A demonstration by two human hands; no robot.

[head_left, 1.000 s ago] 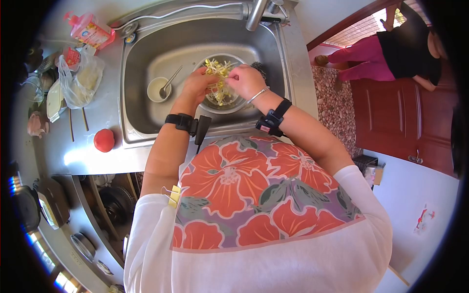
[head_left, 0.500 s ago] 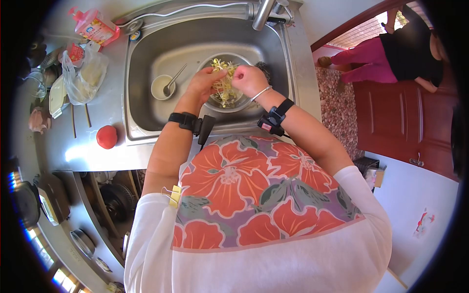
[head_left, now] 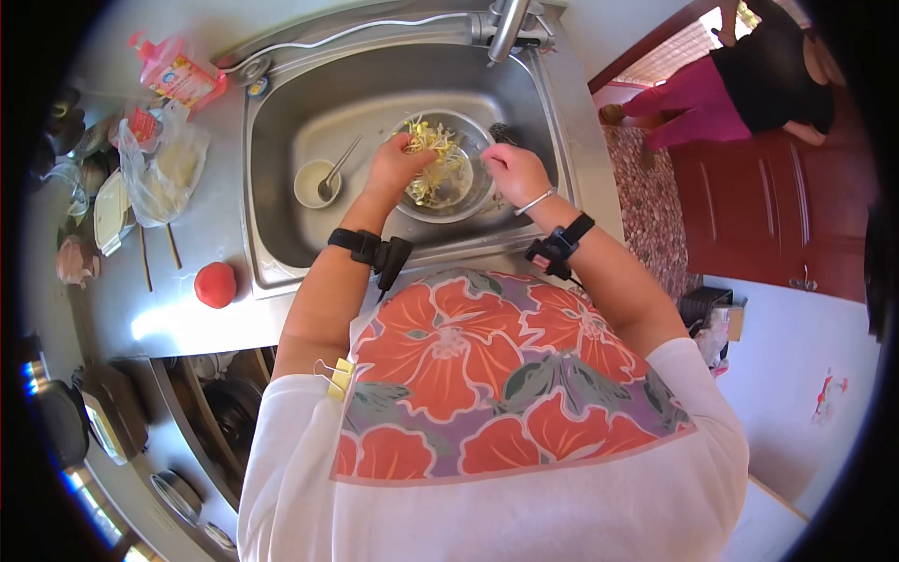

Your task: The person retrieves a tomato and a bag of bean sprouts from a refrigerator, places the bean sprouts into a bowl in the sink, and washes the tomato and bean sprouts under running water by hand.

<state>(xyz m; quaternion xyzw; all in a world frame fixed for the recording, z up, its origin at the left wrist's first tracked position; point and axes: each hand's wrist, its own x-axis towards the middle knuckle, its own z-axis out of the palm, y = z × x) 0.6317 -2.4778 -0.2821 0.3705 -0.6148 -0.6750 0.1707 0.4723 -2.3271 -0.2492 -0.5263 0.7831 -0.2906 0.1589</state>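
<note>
Bean sprouts (head_left: pixel 433 187) with yellow heads lie in a round metal bowl (head_left: pixel 482 199) inside the sink. Over the bowl's left side, my left hand (head_left: pixel 398 170) is closed around a bunch of the sprouts. My right hand (head_left: pixel 518 175) is at the bowl's right rim, its fingers pinched together. Whatever those fingertips hold, if anything, is too small to make out. Beside the bowl's upper right edge sits a dark heap (head_left: pixel 503 134) of unclear kind.
A white bowl (head_left: pixel 306 195) with a spoon (head_left: pixel 325 187) stands in the sink (head_left: pixel 375 80), under the faucet (head_left: pixel 507 33). On the left counter are a tomato-like red fruit (head_left: pixel 215 285), a plastic bag (head_left: pixel 161 173) and a pink pump bottle (head_left: pixel 183 77). Another person (head_left: pixel 749 89) stands at right.
My right hand has moved right, away from my left hand, to the bowl's rim. My left hand stays at the sprouts. The whole view has shifted slightly.
</note>
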